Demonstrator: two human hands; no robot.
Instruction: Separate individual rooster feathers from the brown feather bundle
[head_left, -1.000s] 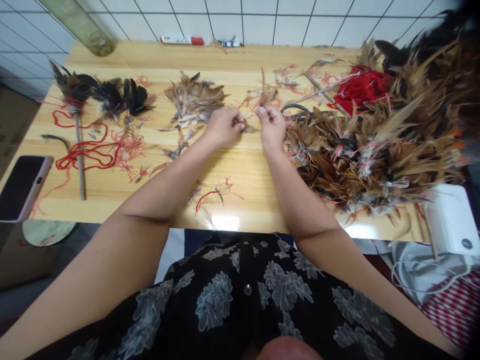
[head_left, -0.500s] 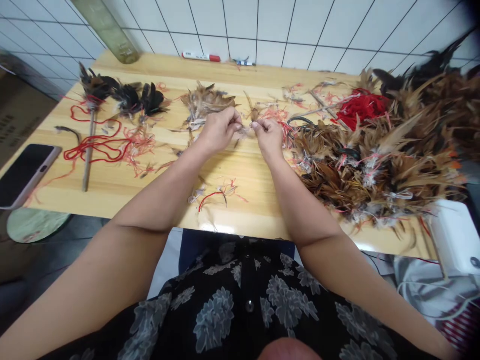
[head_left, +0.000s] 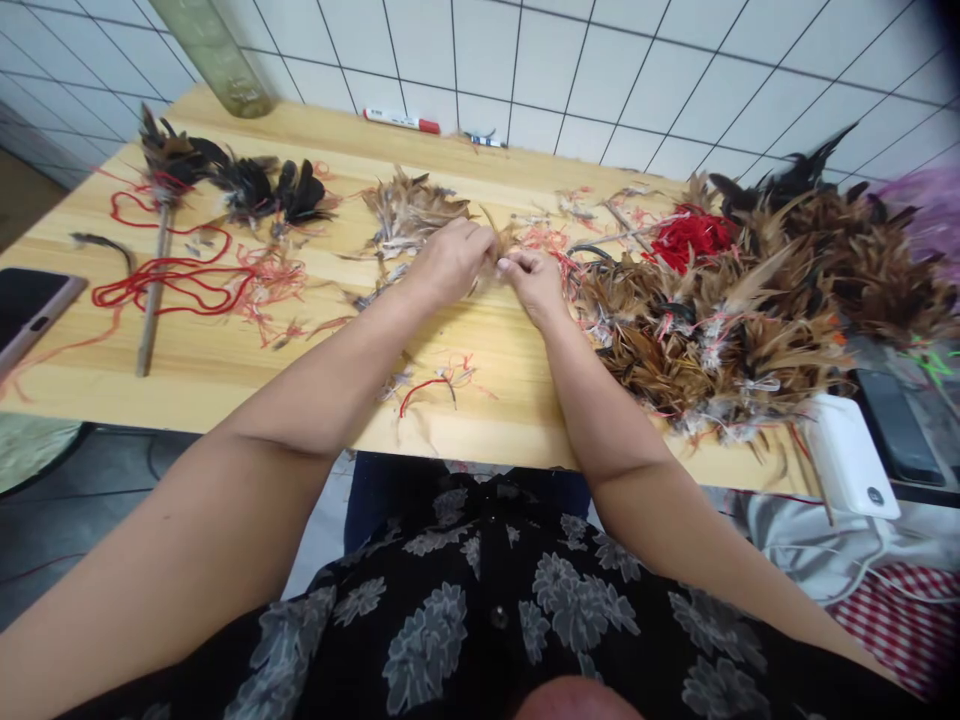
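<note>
Over the middle of the table, my left hand (head_left: 456,260) and my right hand (head_left: 535,286) meet with fingertips nearly touching. Both are closed in a pinch around a small brown feather (head_left: 491,218), whose thin tip pokes up between them; its lower end is partly hidden by the fingers. Just behind my left hand lies a bundle of pale brown feathers (head_left: 409,205). Beside my right forearm spreads a large heap of brown feathers (head_left: 675,345), with white fluffy quill ends and bits of pink string.
Red cord (head_left: 180,290) lies looped around a wooden stick (head_left: 154,310) topped with dark feathers. Black feather bunches (head_left: 300,195), a phone (head_left: 34,310), a red-capped marker (head_left: 401,121), a red string pile (head_left: 691,238) and a white power bank (head_left: 851,455) are about. A tiled wall (head_left: 555,70) borders the back.
My left hand has come closer to my right, closing the small gap between the fingertips. The view has shifted slightly to the right.
</note>
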